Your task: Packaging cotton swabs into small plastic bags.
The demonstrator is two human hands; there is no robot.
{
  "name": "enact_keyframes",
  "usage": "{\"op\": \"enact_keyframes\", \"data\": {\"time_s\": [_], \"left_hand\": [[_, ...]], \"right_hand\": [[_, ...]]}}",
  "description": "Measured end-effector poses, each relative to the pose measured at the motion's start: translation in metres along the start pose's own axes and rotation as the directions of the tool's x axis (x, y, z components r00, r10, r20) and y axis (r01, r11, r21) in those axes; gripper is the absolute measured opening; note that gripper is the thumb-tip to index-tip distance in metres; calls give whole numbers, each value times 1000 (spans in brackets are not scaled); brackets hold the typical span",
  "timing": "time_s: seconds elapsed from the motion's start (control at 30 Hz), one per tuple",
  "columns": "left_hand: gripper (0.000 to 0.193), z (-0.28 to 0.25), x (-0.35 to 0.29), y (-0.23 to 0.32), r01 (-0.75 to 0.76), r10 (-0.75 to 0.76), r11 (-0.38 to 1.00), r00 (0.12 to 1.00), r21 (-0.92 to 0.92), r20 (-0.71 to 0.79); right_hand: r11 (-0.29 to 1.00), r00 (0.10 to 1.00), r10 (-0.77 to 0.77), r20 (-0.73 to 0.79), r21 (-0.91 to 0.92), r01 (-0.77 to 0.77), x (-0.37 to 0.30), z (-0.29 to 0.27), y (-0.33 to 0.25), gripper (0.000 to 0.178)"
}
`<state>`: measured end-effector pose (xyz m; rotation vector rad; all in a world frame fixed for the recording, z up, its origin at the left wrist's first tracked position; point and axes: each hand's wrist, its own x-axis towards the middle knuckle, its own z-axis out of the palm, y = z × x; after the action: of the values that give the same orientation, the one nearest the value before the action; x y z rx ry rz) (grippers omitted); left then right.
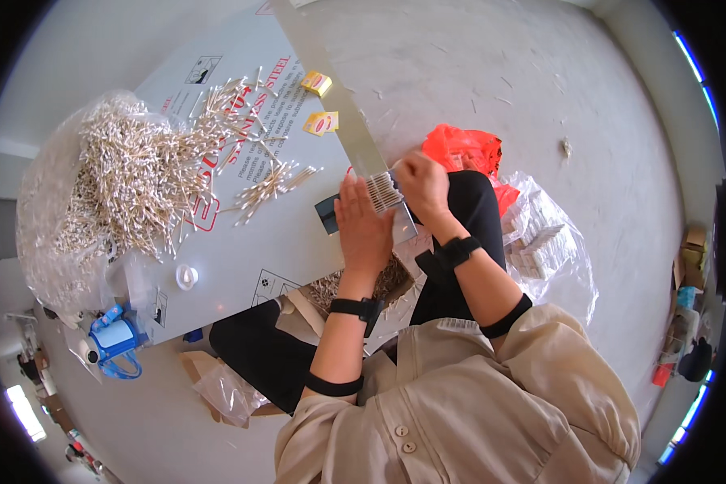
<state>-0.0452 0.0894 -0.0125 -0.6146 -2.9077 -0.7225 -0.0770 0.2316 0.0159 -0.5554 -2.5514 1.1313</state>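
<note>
A row of cotton swabs (384, 194) lies side by side at the edge of the metal-topped table (242, 258). My left hand (365, 230) rests flat against the row's left side, fingers stretched out and together, the thumb at its near end. At the right ends of the swabs is my right hand (424, 189), its fingers curled in; whatever they may pinch is hidden. A dark flat piece (327, 214) shows beside my left hand. Farther left, a small loose bunch of swabs (270, 189) lies on the table.
A clear bag (40, 202) spills a large heap of swabs (129, 161). Two small yellow packets (321, 123) lie near the far edge. A white cap (186, 277) and blue bottle (114, 339) are at left. Below the table is a box of swabs (395, 278); right, red (460, 147) and clear bags (573, 266).
</note>
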Motion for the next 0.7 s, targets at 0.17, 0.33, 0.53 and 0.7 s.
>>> {"op": "enact_keyframes", "data": {"time_s": [0.17,0.33,0.53,0.7], "left_hand": [[59,-3,5,-12,10,-225,737,947,-676,-231],[63,5,20,1,0,-370,417,913,-909,-170],[60,7,25,8,43,-368,444,920,-895,-138],[61,8,27,12,41,-335,481,932,-876,-141]], "right_hand": [[873,935,265,-236,469,-130,-16,7,45,18],[-96,718,365,592,791,-604,-18,27,63,20],[60,789,374,487,836,-545,-20,29,39,10],[166,824,378,422,845,-508,-23,34,39,10]]}}
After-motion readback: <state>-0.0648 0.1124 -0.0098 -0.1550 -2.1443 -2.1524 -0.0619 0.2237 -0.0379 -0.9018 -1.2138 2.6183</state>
